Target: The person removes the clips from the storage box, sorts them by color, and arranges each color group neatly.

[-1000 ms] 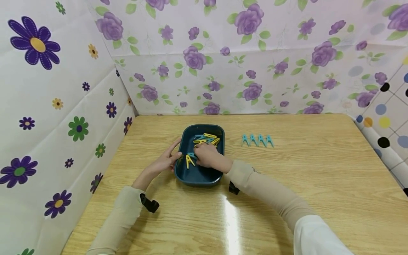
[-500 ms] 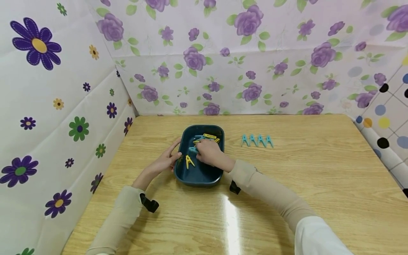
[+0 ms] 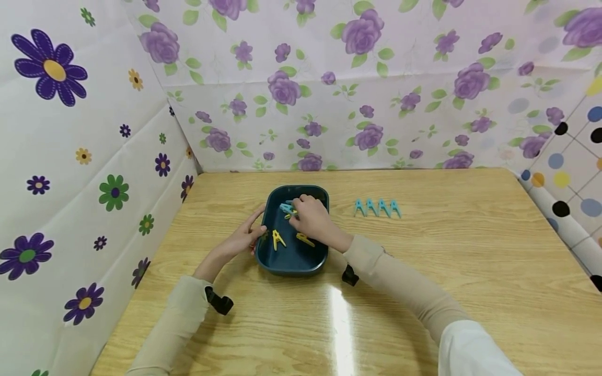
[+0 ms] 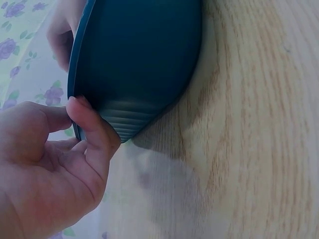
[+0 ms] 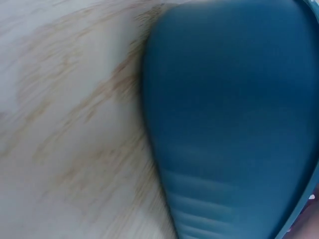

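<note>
A dark teal tray (image 3: 291, 266) sits on the wooden table and holds yellow and blue clothespins. My left hand (image 3: 244, 236) grips its left rim; in the left wrist view the thumb (image 4: 92, 122) presses on the tray's outer wall (image 4: 139, 59). My right hand (image 3: 309, 216) is inside the tray near the far end and pinches a blue clothespin (image 3: 286, 209) at its fingertips. Two yellow clothespins (image 3: 277, 238) (image 3: 304, 239) lie on the tray floor nearer me. The right wrist view shows only the blurred tray wall (image 5: 229, 124) and the table.
A row of several blue clothespins (image 3: 376, 207) stands on the table right of the tray. Flowered walls close the table's left and far sides, and a dotted wall the right. Bare wood lies in front of the tray.
My right hand has moved toward the tray's far end, carrying the blue clothespin with it. A second yellow clothespin now shows where the hand was. The left hand has stayed on the rim.
</note>
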{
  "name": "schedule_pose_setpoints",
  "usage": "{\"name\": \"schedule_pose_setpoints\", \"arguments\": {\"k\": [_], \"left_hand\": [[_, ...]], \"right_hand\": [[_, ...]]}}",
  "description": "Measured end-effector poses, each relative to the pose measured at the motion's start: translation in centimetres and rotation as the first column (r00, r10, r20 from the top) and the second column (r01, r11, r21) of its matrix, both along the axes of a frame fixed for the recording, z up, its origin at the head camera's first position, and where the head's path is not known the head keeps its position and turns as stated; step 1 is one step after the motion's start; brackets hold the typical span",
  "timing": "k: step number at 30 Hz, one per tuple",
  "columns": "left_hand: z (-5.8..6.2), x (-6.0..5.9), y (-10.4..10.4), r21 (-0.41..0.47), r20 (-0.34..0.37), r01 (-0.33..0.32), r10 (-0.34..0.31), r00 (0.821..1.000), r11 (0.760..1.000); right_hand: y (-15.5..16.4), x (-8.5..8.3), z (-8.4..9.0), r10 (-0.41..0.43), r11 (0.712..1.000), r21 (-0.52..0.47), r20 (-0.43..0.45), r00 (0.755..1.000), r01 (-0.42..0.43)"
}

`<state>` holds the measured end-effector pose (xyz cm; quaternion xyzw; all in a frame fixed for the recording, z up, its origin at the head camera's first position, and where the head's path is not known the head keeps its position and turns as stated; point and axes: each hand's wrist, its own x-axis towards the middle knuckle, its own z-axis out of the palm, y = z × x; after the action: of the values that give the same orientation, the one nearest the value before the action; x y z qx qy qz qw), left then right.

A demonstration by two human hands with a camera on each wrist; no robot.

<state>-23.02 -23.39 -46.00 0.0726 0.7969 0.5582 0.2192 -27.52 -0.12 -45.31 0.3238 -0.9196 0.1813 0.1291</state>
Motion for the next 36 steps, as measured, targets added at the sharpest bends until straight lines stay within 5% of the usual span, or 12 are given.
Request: {"name": "schedule_pose_setpoints", "arguments": {"k": [24, 36], "left_hand": [[0.4, 0.1, 0.2, 0.005, 0.011, -0.003, 0.003, 1.0, 1.0], [0.3, 0.0, 0.2, -0.027, 0.018, -0.013, 0.013, 1.0, 1.0]], "right_hand": [[1.7, 0.0, -0.2, 0.008, 0.997, -0.082, 0.017, 1.0, -0.006], [2.9, 0.0, -0.7, 0.033, 0.977, -0.212, -0.025, 0.999, -0.038]]}}
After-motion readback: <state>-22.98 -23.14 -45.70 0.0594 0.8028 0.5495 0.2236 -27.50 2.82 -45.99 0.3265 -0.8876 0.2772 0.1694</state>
